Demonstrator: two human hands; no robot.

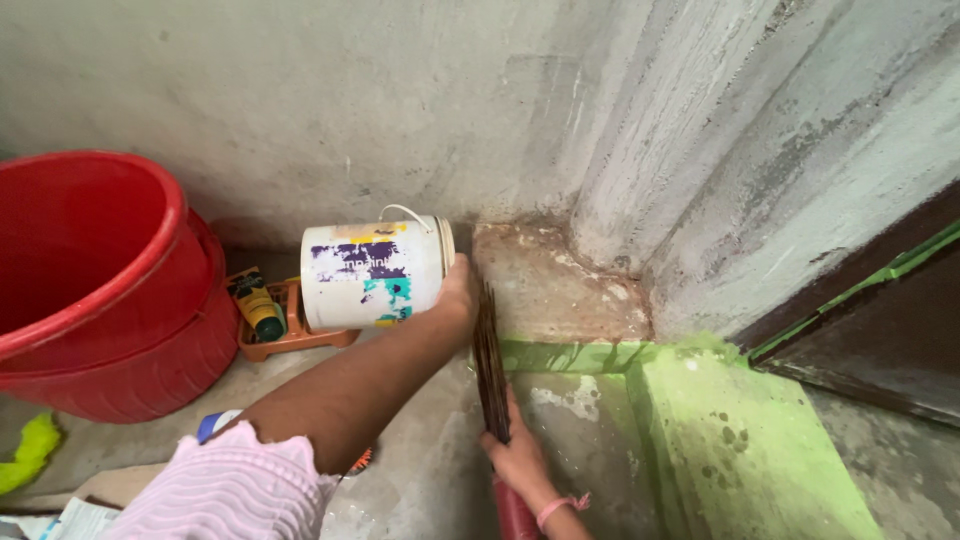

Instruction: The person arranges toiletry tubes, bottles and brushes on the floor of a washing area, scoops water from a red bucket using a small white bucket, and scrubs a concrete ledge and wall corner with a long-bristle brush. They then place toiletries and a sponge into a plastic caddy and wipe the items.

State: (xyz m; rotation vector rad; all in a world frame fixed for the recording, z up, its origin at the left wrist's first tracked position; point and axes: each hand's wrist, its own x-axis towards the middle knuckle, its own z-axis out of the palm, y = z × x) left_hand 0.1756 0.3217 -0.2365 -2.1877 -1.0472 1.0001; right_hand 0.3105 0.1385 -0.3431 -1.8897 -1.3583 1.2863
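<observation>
My left hand (456, 297) grips the rim of a small white paint-stained bucket (368, 272), which is tipped on its side just above the floor with its mouth toward the wall corner. Its thin wire handle arcs above the rim. My right hand (517, 458) is closed around a bundle broom of dark thin sticks (490, 365) with a red handle end. The stick tips reach up to the wet reddish concrete patch (545, 285) beside the bucket's mouth.
A large red tub (110, 300) stands at the left. Behind the bucket an orange tray (290, 335) holds a yellow-green bottle (258, 308). A green painted step (720, 440) lies at the right, below a dark door (880, 330). A yellow-green cloth (30, 450) and papers lie bottom left.
</observation>
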